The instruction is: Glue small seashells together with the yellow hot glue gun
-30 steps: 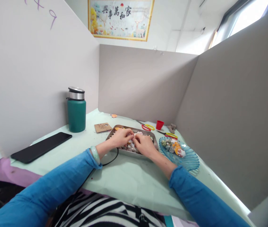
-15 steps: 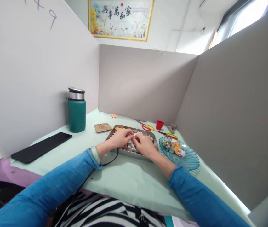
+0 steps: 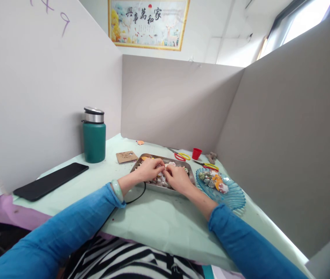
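Over a shallow metal tray (image 3: pixel 165 187) full of small white, brown and orange pieces, both of my hands meet with their fingertips together. My left hand (image 3: pixel 151 169), below a pale green bangle (image 3: pixel 117 190), is closed in a pinch. Beside it my right hand (image 3: pixel 178 178) pinches at the same spot. What they hold between them is too small and too covered to name. To the right of the tray lies a blue ribbed glass plate (image 3: pixel 236 197) bearing several silver-green, orange and white decorated pieces (image 3: pixel 217 180).
Behind the tray are two pairs of scissors (image 3: pixel 184 156) (image 3: pixel 209 166), a red cup (image 3: pixel 196 154) and a brown lump (image 3: pixel 211 157). A brown card (image 3: pixel 126 156), a green bottle (image 3: pixel 94 139) and a black phone (image 3: pixel 51 181) are on the left. Grey panels (image 3: pixel 179 100) enclose the table.
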Available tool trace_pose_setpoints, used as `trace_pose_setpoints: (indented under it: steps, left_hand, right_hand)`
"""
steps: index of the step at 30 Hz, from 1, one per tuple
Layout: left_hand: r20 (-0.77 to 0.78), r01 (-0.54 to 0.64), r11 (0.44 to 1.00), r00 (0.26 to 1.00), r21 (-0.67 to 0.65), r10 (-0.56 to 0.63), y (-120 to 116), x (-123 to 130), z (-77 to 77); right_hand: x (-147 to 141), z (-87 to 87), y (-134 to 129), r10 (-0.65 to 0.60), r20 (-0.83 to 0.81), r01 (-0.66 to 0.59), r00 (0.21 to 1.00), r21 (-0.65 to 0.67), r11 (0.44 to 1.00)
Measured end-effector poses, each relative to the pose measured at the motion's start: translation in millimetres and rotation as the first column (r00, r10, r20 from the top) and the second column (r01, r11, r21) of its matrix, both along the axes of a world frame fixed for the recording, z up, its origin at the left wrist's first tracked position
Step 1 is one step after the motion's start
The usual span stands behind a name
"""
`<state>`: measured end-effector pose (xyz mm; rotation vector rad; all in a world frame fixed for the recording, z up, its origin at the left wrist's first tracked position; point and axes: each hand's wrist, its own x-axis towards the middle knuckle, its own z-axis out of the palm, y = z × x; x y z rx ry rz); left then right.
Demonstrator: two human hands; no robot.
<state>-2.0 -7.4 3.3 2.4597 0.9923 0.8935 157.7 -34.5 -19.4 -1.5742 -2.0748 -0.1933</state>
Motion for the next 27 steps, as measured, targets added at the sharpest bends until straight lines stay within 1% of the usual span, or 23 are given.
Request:
trace_pose_setpoints:
  steps: [6, 15, 27]
  left_hand:
    - [-0.022, -0.008, 1.0, 1.0, 0.003, 0.008, 0.9, 0.3, -0.2]
    - [-0.021, -0.003, 1.0, 1.0, 0.0, 0.003, 1.2, -0.5, -1.1]
    - [-0.027, -0.016, 1.0, 1.0, 0.026, 0.016, 1.2, -0.1, -0.4]
  right_hand:
    - [-0.9, 1.5, -1.2, -0.013, 0.006, 0.013, 1.0, -0.032, 0.999]
    - [0.1, -0.5, -0.5, -0.011, 0.007, 0.011, 1.0, -0.01, 1.0]
    - [-0.7, 1.3, -1.4, -0.017, 0.018, 0.017, 1.0, -0.019, 1.0]
